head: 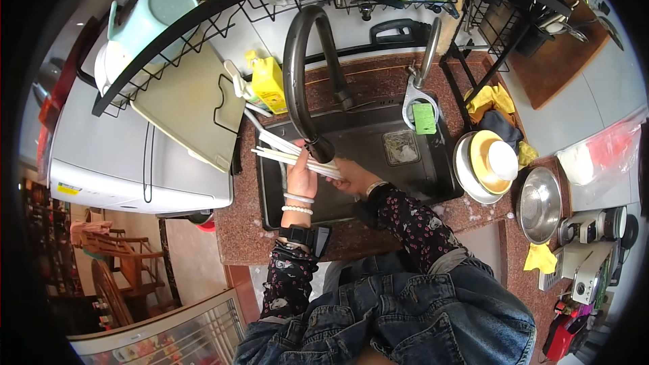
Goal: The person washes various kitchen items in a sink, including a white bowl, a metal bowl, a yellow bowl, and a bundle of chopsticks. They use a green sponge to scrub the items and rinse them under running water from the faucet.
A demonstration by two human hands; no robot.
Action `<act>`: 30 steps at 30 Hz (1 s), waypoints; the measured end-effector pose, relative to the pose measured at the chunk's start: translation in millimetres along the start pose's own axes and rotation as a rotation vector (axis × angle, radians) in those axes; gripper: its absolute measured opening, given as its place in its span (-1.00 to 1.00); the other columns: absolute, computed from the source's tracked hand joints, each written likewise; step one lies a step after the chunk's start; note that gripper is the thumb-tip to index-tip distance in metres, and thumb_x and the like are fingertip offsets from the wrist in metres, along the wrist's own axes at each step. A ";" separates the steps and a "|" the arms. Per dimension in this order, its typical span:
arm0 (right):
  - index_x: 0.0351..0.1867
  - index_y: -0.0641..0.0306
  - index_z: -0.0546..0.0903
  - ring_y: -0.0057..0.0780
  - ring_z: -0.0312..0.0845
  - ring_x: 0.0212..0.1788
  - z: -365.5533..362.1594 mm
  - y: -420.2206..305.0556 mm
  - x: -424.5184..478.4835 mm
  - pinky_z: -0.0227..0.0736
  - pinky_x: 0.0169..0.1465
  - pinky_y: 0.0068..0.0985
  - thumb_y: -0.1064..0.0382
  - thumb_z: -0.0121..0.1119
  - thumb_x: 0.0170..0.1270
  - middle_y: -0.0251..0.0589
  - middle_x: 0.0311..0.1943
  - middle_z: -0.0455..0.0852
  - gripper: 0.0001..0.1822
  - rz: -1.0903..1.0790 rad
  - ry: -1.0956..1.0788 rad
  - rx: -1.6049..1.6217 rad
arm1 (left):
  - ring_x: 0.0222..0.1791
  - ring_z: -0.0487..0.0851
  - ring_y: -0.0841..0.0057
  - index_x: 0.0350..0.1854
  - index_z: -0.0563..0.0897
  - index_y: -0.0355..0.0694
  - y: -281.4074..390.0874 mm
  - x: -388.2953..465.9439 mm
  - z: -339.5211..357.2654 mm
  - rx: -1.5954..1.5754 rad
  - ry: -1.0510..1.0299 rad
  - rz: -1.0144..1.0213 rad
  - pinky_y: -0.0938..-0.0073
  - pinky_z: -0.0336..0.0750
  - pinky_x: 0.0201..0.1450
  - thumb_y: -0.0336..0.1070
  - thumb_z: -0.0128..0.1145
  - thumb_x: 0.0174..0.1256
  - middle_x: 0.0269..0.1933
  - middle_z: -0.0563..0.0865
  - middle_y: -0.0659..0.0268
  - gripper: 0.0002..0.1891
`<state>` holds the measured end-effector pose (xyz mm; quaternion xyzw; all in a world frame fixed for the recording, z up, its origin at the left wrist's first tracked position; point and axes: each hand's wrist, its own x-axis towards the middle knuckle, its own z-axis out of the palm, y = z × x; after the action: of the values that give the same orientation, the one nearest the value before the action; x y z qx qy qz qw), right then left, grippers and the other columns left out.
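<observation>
Over the dark kitchen sink point(365, 134), a bundle of white chopsticks point(276, 151) lies slantwise across both my hands. My left hand point(302, 180) grips the bundle near its middle, wearing a bracelet and a beaded band at the wrist. At the other end, my right hand point(355, 176) has its fingers closed around the sticks. Directly above them is the spout of a dark gooseneck faucet point(320, 149); whether water runs is hard to tell. The faucet hides part of the bundle.
Stacked bowls and plates point(489, 162) stand right of the sink, beside a metal colander point(540, 205). A green sponge point(424, 118) rests on a grey holder at the back right. Behind the sink is a yellow bottle point(268, 83). A black dish rack point(203, 7) arches overhead.
</observation>
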<state>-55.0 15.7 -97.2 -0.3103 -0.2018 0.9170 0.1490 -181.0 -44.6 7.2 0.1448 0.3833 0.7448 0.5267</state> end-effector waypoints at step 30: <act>-0.12 0.40 0.54 -0.33 0.69 -0.40 -5.8 -53.4 -87.9 0.65 -0.34 -0.41 0.15 0.23 0.27 -0.11 -0.37 0.69 -0.66 0.085 -0.121 -0.654 | 0.20 0.50 0.14 0.18 0.41 -0.23 -83.6 10.9 -30.8 -0.251 -0.100 -0.345 0.09 0.36 0.33 -0.35 0.07 0.36 0.18 0.53 0.14 -0.64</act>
<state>23.7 28.9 -32.0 -0.2949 -0.4808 0.8257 -0.0091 -148.1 -35.0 -75.8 0.0474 0.2799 0.6775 0.6785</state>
